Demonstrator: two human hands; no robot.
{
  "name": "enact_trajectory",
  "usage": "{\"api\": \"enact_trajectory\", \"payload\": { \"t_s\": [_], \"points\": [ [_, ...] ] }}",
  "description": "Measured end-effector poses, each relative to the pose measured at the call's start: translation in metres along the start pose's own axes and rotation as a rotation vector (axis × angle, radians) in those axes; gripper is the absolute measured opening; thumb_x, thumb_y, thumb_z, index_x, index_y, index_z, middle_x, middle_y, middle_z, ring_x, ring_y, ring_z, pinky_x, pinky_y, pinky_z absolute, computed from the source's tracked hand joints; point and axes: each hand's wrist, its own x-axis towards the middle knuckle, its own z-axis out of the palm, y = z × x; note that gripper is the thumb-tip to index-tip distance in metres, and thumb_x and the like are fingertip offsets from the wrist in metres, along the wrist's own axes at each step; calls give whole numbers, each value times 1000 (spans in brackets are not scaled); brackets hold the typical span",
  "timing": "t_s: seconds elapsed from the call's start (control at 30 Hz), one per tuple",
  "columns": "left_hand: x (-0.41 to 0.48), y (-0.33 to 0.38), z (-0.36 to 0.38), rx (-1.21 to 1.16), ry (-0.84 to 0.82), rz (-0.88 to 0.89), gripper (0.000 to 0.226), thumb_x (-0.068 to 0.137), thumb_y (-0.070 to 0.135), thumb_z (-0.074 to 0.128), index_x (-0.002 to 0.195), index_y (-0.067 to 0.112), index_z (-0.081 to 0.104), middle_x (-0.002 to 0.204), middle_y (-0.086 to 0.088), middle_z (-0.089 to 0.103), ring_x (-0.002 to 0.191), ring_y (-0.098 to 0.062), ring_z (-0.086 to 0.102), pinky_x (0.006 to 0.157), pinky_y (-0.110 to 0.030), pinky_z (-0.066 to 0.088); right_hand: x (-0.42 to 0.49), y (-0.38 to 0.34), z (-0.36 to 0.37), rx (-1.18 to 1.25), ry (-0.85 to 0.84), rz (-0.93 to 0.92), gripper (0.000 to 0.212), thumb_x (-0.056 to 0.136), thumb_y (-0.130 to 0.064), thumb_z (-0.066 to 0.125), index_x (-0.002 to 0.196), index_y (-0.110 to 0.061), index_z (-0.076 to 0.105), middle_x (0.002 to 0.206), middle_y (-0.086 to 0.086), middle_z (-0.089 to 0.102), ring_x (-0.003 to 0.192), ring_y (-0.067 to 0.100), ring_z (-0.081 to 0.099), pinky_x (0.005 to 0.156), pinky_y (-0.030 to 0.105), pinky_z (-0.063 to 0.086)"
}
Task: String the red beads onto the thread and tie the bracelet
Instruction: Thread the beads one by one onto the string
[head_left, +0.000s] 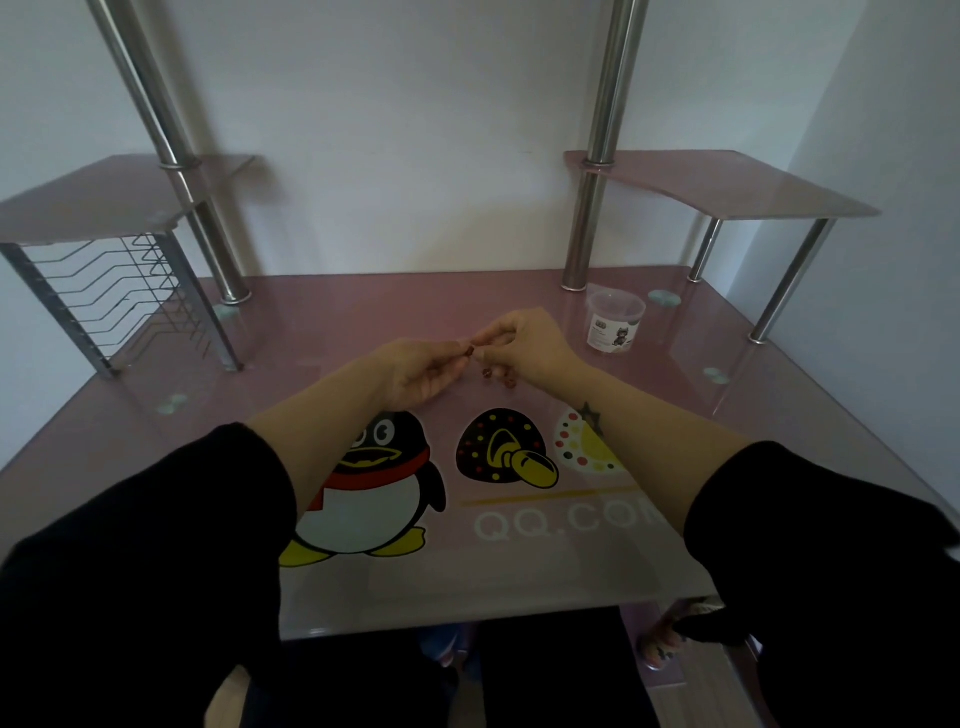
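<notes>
My left hand (423, 371) and my right hand (522, 340) meet above the middle of the pink glass desk (519, 571). Between their fingertips sits one small red bead (470, 351); my right hand's thumb and forefinger pinch it. My left hand's fingers are curled and pinch something thin just left of the bead; the thread itself is too fine to see. Two more red beads (487, 372) (510, 383) lie on the desk right below my right hand.
A clear plastic tub (613, 323) with a printed label stands at the back right. Chrome posts (584, 234) carry side shelves (727, 184); a wire rack (119, 296) hangs under the left shelf. Cartoon stickers (374, 478) cover the desk's front.
</notes>
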Motion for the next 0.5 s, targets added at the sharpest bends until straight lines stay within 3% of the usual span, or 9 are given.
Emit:
{"api": "enact_trajectory", "payload": {
  "t_s": [0.13, 0.3, 0.4, 0.5],
  "points": [
    [-1, 0, 3, 26, -12, 2, 6, 87, 9, 65, 88, 3, 67, 75, -5, 66, 56, -5, 63, 51, -13, 54, 1, 0, 2, 25, -24, 20, 16, 81, -2, 72, 96, -4, 69, 54, 2, 67, 43, 13, 61, 43, 31, 46],
    [-4, 0, 5, 29, 5, -4, 8, 88, 12, 65, 86, 5, 66, 66, -3, 65, 47, -3, 60, 43, -12, 49, 3, -1, 4, 29, -27, 28, 10, 83, -3, 70, 93, -5, 71, 49, -4, 66, 40, 8, 58, 43, 30, 44],
    [-5, 0, 6, 23, 10, 2, 9, 89, 15, 63, 86, 7, 67, 64, -1, 64, 46, -3, 59, 42, -11, 48, 3, -2, 4, 17, -26, 45, 16, 84, -5, 70, 99, 1, 69, 50, -3, 66, 39, 8, 57, 43, 29, 44],
    [-5, 0, 6, 75, 58, 47, 14, 88, 20, 66, 81, 9, 65, 57, 1, 62, 42, -2, 55, 40, -11, 47, 1, -2, 2, -11, -21, 38, 15, 84, -7, 70, 97, 0, 69, 63, 11, 68, 46, 13, 59, 43, 29, 46]
  ]
}}
